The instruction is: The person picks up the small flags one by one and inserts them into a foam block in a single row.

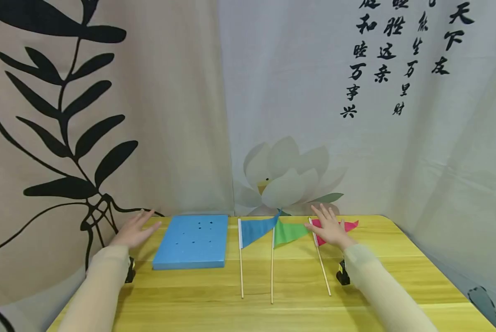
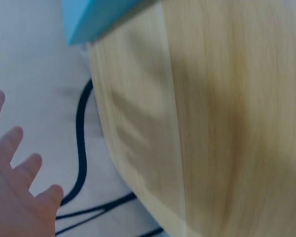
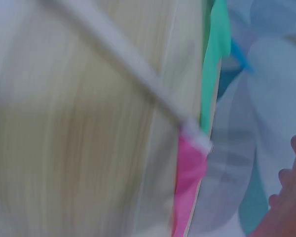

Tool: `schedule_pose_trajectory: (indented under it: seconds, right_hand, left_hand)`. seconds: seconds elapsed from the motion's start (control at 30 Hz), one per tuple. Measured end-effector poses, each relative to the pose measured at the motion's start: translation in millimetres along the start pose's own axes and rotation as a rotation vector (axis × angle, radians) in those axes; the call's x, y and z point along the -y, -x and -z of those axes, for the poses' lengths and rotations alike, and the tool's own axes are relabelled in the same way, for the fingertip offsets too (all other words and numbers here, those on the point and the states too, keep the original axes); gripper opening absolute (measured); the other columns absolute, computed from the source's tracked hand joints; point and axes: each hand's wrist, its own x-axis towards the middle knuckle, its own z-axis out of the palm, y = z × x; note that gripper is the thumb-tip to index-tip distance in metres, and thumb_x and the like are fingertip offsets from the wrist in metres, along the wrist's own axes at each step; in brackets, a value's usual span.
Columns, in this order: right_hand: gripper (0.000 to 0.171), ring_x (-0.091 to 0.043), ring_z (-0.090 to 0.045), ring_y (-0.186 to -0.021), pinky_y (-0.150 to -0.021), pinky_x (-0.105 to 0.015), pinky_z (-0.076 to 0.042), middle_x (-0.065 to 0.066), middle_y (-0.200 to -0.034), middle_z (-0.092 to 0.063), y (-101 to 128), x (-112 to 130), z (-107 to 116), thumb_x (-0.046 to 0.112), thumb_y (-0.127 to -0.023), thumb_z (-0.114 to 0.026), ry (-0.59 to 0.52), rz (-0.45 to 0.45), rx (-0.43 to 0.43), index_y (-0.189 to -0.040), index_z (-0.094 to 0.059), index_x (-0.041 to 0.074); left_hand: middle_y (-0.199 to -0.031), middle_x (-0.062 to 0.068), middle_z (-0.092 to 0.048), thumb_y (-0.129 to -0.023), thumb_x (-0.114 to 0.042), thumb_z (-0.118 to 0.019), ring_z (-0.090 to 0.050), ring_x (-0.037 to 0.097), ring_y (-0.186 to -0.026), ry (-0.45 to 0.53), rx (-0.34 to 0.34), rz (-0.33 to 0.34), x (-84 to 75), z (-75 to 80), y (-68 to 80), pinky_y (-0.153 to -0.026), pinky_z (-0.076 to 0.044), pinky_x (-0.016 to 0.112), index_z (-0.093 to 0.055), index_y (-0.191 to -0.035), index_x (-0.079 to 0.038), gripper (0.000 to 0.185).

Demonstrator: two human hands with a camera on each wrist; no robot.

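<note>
My left hand [image 1: 132,232] is held in the air at the left of a blue board [image 1: 190,251] with small dark holes in its top. Its fingers are spread and hold nothing; the left wrist view shows the hand [image 2: 15,190] apart from the table. Three small pennants on thin sticks lie side by side: a blue flag [image 1: 256,232], a green flag [image 1: 288,234] and a pinkish-red flag [image 1: 351,226]. Above the red one hovers my right hand [image 1: 331,228], fingers straight, hiding part of its cloth. The right wrist view shows the hand [image 3: 281,207] apart from the red flag [image 3: 190,173].
A yellow wood-grain table [image 1: 190,299] carries the board and flags. Behind it hangs a curtain [image 1: 181,115] printed with leaves, a lotus and writing. Dark curved lines [image 2: 81,133] show beyond the table edge in the left wrist view.
</note>
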Motion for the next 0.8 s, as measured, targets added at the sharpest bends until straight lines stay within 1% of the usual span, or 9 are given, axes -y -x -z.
schedule_pose_trajectory:
  seconds: [0.1,0.17,0.27,0.33,0.43,0.5,0.6,0.7,0.8]
  right_hand:
    - [0.083,-0.048,-0.001,-0.142,-0.096,-0.08,-0.001,-0.021,-0.159,-0.007,-1,19,-7,0.064,-0.094,-0.045,-0.032,0.046,-0.024,-0.156,-0.02,0.015]
    - [0.079,-0.049,-0.003,-0.142,-0.097,-0.079,-0.003,-0.022,-0.159,-0.009,-1,33,-13,0.059,-0.096,-0.046,-0.067,0.072,-0.041,-0.156,-0.021,0.013]
    - [0.074,-0.049,-0.003,-0.142,-0.1,-0.077,-0.004,-0.023,-0.159,-0.01,1,53,-23,0.05,-0.098,-0.047,-0.14,0.109,-0.043,-0.155,-0.023,0.011]
    - [0.071,-0.047,-0.004,-0.142,-0.103,-0.074,-0.005,-0.022,-0.159,-0.01,3,66,-31,0.046,-0.1,-0.048,-0.18,0.132,-0.03,-0.156,-0.022,0.01]
    - [0.07,-0.045,-0.006,-0.143,-0.106,-0.071,-0.009,-0.021,-0.159,-0.011,5,85,-44,0.042,-0.1,-0.05,-0.217,0.166,0.001,-0.156,-0.021,0.011]
    - [0.071,-0.043,-0.007,-0.144,-0.107,-0.069,-0.012,-0.021,-0.159,-0.011,7,97,-51,0.04,-0.099,-0.053,-0.245,0.182,0.026,-0.156,-0.021,0.012]
    - [0.073,-0.042,-0.011,-0.144,-0.107,-0.067,-0.016,-0.019,-0.159,-0.014,10,116,-59,0.038,-0.097,-0.059,-0.299,0.198,0.064,-0.155,-0.024,0.013]
    - [0.07,-0.041,-0.019,-0.142,-0.107,-0.065,-0.023,-0.018,-0.156,-0.024,12,132,-65,0.034,-0.094,-0.064,-0.363,0.204,0.09,-0.153,-0.032,0.012]
    - [0.064,-0.042,-0.037,-0.132,-0.101,-0.059,-0.036,-0.018,-0.149,-0.038,11,145,-72,0.03,-0.093,-0.065,-0.437,0.197,0.1,-0.148,-0.04,0.008]
  left_hand:
    - [-0.156,0.03,-0.007,-0.099,-0.059,-0.038,-0.009,0.059,-0.135,0.077,0.015,-0.019,-5.9,-1.6,0.9,-0.096,-0.013,0.079,-0.01,-0.158,-0.015,0.078]
    - [-0.156,0.03,-0.007,-0.099,-0.057,-0.039,-0.011,0.058,-0.136,0.132,0.028,-0.014,-11.1,-2.1,3.4,-0.097,-0.015,0.078,-0.008,-0.158,-0.015,0.078]
    - [-0.156,0.03,-0.01,-0.099,-0.057,-0.041,-0.022,0.056,-0.134,0.199,0.029,0.008,-15.7,-4.5,7.4,-0.097,-0.023,0.074,-0.007,-0.158,-0.017,0.078]
    - [-0.156,0.028,-0.011,-0.099,-0.058,-0.041,-0.029,0.054,-0.132,0.233,0.021,0.027,-15.3,-7.1,9.7,-0.095,-0.028,0.073,-0.008,-0.158,-0.02,0.078]
    - [-0.156,0.027,-0.016,-0.098,-0.059,-0.043,-0.041,0.051,-0.125,0.298,0.008,0.053,-11.3,-12.5,13.6,-0.095,-0.035,0.067,-0.012,-0.158,-0.019,0.078]
    - [-0.155,0.027,-0.018,-0.097,-0.058,-0.044,-0.045,0.05,-0.123,0.383,0.003,0.073,-7.6,-16.6,17.2,-0.096,-0.039,0.062,-0.015,-0.157,-0.016,0.079]
    - [-0.15,0.028,-0.029,-0.098,-0.054,-0.048,-0.051,0.047,-0.118,0.515,-0.014,0.095,-2.4,-23.4,22.9,-0.092,-0.048,0.05,-0.02,-0.156,-0.009,0.079]
    - [-0.142,0.029,-0.04,-0.098,-0.051,-0.05,-0.053,0.042,-0.116,0.599,-0.028,0.125,1.8,-30.1,28.0,-0.086,-0.053,0.041,-0.025,-0.154,-0.004,0.077]
    - [-0.134,0.029,-0.049,-0.097,-0.05,-0.053,-0.06,0.036,-0.108,0.62,-0.039,0.16,4.4,-36.2,31.9,-0.08,-0.055,0.037,-0.032,-0.151,-0.002,0.075]
